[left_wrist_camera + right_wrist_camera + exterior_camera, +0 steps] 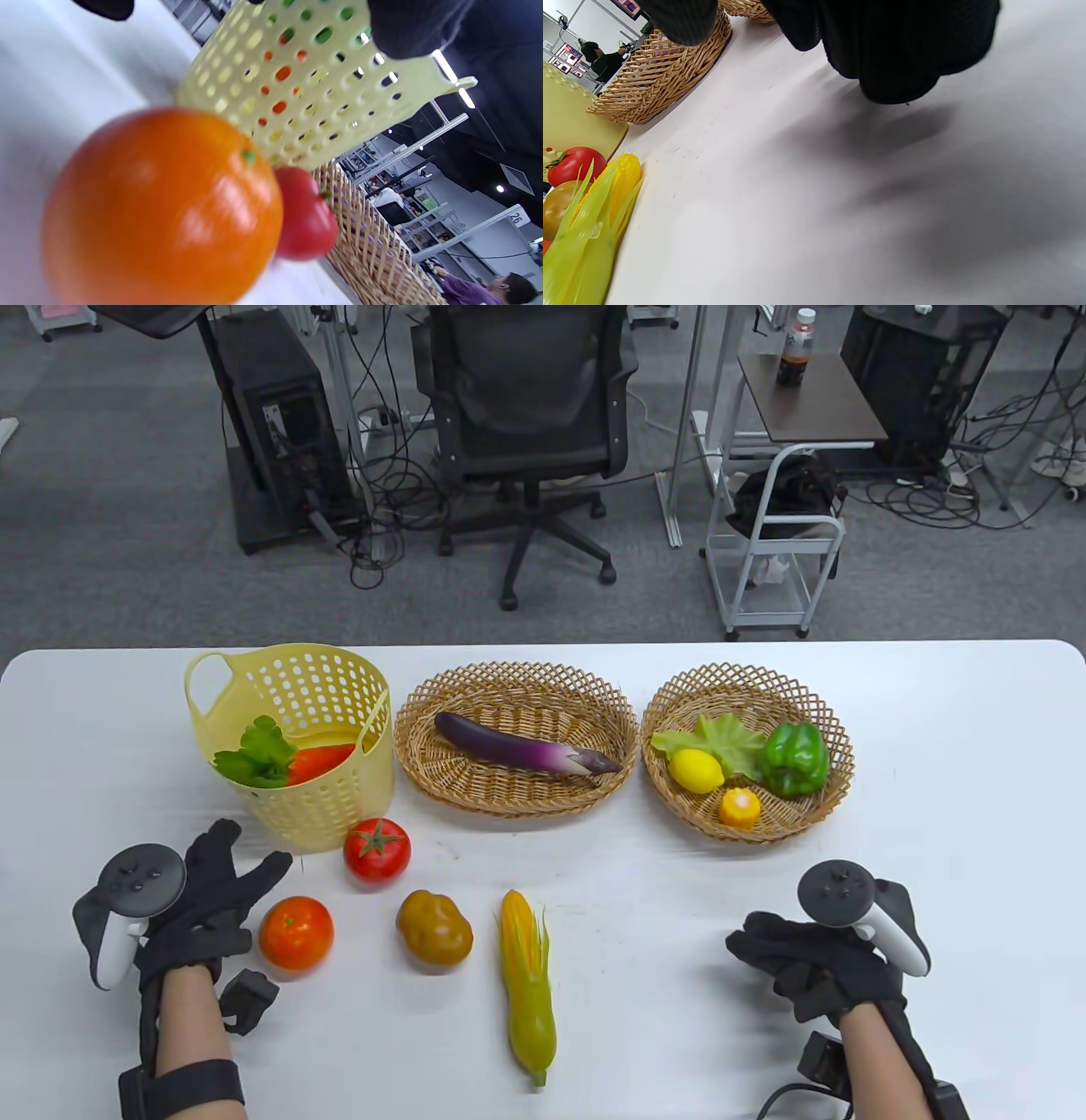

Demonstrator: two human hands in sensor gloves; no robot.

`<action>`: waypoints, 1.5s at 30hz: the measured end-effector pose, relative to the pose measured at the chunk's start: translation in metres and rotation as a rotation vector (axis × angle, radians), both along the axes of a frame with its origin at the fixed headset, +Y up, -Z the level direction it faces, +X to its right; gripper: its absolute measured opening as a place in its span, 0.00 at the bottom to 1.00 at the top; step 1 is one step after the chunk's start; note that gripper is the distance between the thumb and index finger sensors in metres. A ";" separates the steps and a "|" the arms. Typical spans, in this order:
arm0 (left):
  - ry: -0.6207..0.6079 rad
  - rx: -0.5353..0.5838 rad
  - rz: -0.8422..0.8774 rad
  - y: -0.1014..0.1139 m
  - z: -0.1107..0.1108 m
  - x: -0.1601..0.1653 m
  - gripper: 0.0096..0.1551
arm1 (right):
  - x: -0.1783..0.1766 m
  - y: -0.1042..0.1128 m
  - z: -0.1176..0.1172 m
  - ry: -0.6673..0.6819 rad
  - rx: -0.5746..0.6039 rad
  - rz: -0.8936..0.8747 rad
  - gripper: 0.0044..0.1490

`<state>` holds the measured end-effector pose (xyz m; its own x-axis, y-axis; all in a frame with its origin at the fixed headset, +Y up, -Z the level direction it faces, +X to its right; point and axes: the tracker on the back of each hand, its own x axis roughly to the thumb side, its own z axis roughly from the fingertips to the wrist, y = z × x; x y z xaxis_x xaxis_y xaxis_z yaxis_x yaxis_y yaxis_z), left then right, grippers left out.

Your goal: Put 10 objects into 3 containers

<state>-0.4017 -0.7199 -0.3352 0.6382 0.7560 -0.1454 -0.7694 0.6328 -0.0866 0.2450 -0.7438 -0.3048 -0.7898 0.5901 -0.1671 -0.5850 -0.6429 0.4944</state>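
Table view: tomato between orange and yellow basket.

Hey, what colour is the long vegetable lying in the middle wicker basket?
Dark purple, fading to pale pinkish-lilac near its right end: the eggplant, seen best in the table view.

In the left wrist view the orange is close and blurred, and it covers part of the tomato behind it. The yellow basket runs off the top edge there, and a dark fingertip hides part of its rim; through the holes only spots of orange and green show.

In the table view the carrot and its leaves sit partly below the basket wall.

In the right wrist view the corn is cut off at the bottom left corner. The fingers are a blurred dark mass at the top, so their pose cannot be told. The potato is half hidden behind the corn's husk.
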 end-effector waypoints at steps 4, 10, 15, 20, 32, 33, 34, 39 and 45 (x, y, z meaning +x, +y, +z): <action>-0.114 -0.144 0.095 -0.020 0.003 0.001 0.61 | 0.000 0.000 0.000 0.001 0.002 -0.003 0.48; -0.166 -0.253 0.040 -0.026 0.002 0.009 0.63 | 0.001 0.000 0.000 -0.001 0.005 -0.010 0.47; -0.194 -0.290 -0.052 -0.024 0.002 0.019 0.64 | 0.001 -0.001 0.000 0.001 0.007 -0.015 0.48; -0.219 -0.323 -0.168 -0.026 0.003 0.028 0.65 | 0.001 -0.001 0.000 0.005 0.012 -0.020 0.48; -0.245 -0.233 -0.344 -0.026 0.007 0.038 0.62 | 0.002 -0.001 0.000 0.010 0.021 -0.031 0.47; -0.239 -0.213 -0.350 -0.024 0.008 0.038 0.62 | 0.002 -0.001 0.000 0.012 0.022 -0.033 0.48; -0.236 -0.194 -0.351 -0.022 0.009 0.039 0.62 | 0.002 -0.001 0.000 0.013 0.023 -0.035 0.48; -0.237 -0.027 -0.271 0.015 0.013 0.041 0.62 | 0.002 -0.001 0.000 0.015 0.025 -0.038 0.48; -0.200 0.193 -0.216 0.072 0.008 0.048 0.62 | 0.002 -0.001 0.000 0.016 0.031 -0.044 0.48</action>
<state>-0.3534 -0.6480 -0.3268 0.7880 0.6016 0.1310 -0.5958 0.7987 -0.0845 0.2474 -0.7444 -0.3045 -0.7656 0.6288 -0.1357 -0.6049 -0.6321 0.4843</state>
